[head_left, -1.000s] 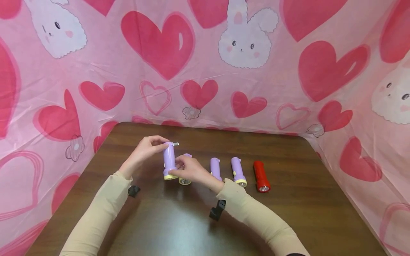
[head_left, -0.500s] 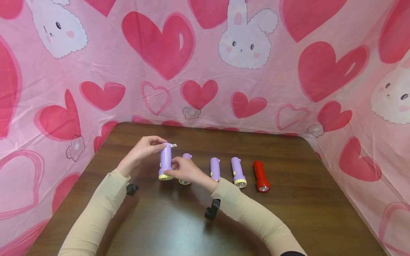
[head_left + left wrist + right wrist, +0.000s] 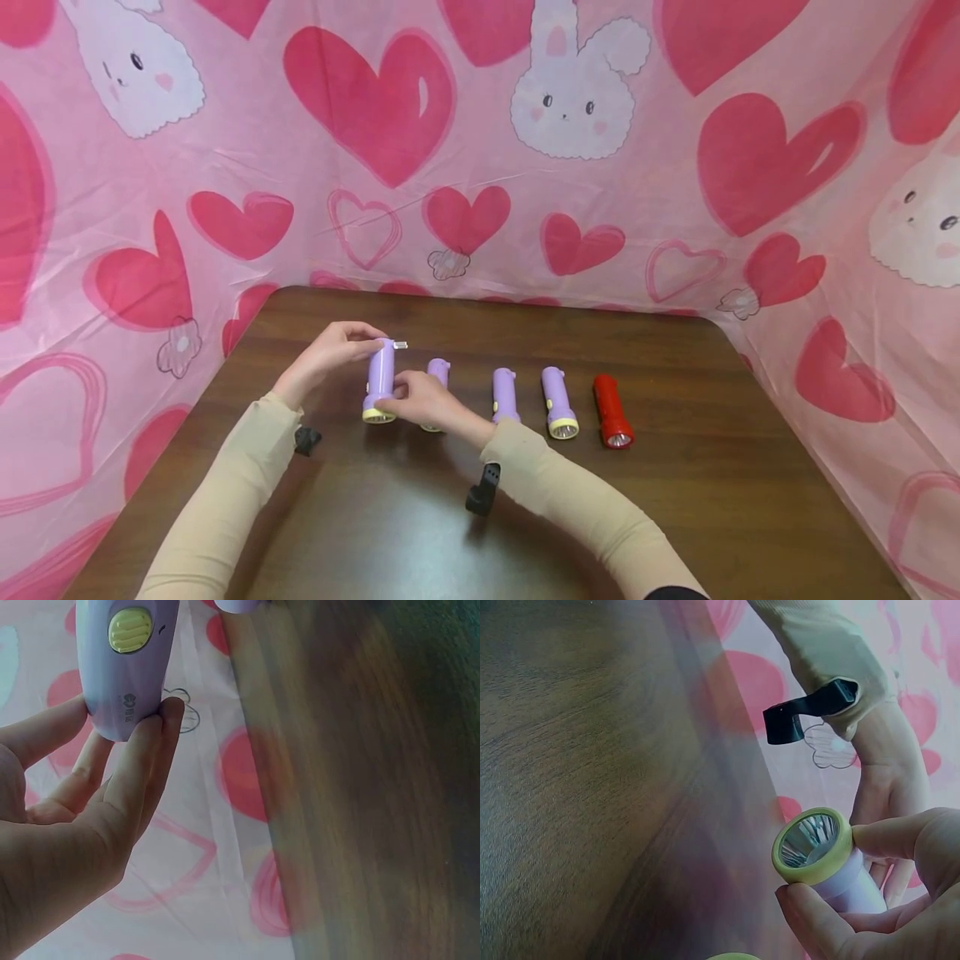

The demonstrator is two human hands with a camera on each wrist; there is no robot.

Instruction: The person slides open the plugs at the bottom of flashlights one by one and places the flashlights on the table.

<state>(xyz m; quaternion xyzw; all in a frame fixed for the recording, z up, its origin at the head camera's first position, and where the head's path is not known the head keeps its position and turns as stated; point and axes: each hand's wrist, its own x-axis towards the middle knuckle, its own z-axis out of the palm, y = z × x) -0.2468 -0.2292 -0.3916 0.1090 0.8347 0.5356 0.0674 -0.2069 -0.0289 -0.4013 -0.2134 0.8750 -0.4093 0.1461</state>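
You have the lilac flashlight (image 3: 382, 373) between both hands, left of the other flashlights at the counter (image 3: 405, 517). The fingers of your left hand (image 3: 328, 358) grasp its tail end, where a metal plug (image 3: 401, 345) juts out sideways. The fingers of your right hand (image 3: 424, 398) pinch its yellow lens ring (image 3: 810, 874); you cannot tell whether it touches the counter. Just beside it, your right hand partly hides a second lilac flashlight (image 3: 438, 372). Farther right lie a third (image 3: 505, 392), a fourth (image 3: 557, 396) and a red flashlight (image 3: 612, 410).
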